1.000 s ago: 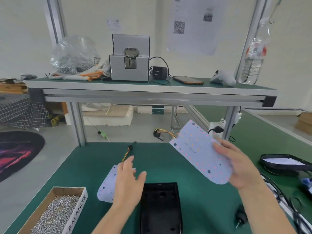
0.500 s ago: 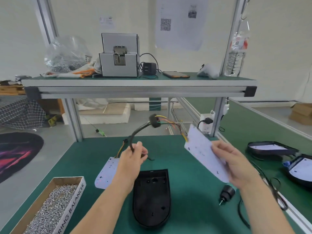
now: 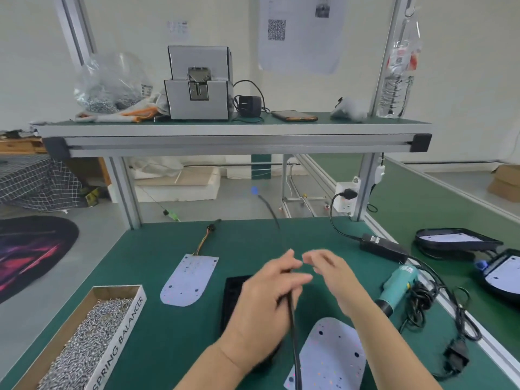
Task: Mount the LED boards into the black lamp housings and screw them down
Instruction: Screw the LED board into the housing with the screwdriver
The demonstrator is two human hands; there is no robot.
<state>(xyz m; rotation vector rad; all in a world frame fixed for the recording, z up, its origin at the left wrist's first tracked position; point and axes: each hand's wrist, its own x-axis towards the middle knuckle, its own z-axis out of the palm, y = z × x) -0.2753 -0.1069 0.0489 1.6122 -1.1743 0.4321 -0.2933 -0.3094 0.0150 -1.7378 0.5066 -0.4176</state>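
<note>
The black lamp housing point(image 3: 233, 294) under the left hand point(image 3: 267, 305) looks empty, one LED board point(image 3: 332, 358) lying just beside it and a second board point(image 3: 188, 280) further left, so mounting and screwing remain, though two housings point(image 3: 450, 250) at the right seem fitted. The left hand grips a black cable point(image 3: 294, 333); the right hand point(image 3: 332, 274) hovers loose-fingered, holding nothing. The screw box point(image 3: 123, 333) reads "SPRING BALANCER".
</note>
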